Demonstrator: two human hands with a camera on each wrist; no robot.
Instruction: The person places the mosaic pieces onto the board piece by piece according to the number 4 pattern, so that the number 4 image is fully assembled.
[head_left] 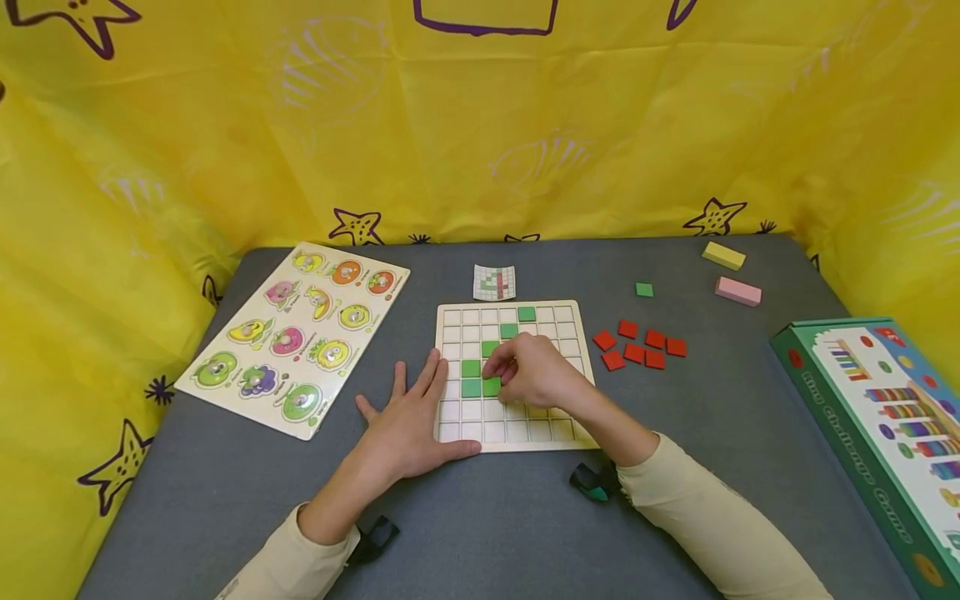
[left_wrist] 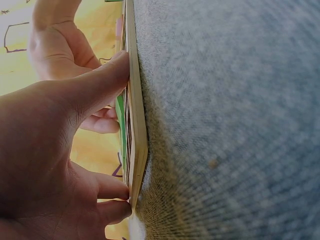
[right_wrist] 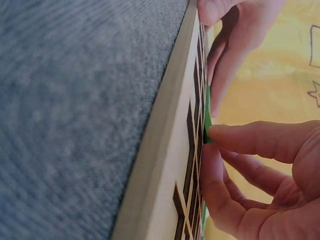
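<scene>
A square wooden grid board [head_left: 540,443] lies flat on the table, with several green tiles in its cells in a stepped line. My right hand [head_left: 536,371] is over the board's middle, thumb and index finger pinching a green tile [right_wrist: 208,115] at the grid surface. In the head view that tile [head_left: 491,387] shows beside another green tile [head_left: 471,388]. My left hand [head_left: 405,429] is spread at the board's near left corner, straight fingers along the left edge and thumb on the near edge. Part of the grid is hidden under my right hand.
A small pattern card [head_left: 494,283] lies behind the board. Right of it are several red tiles [head_left: 633,353], a loose green tile [head_left: 644,290], a yellow block [head_left: 723,255] and a pink block [head_left: 738,291]. A fruit puzzle [head_left: 300,342] lies left, a game box [head_left: 862,442] right.
</scene>
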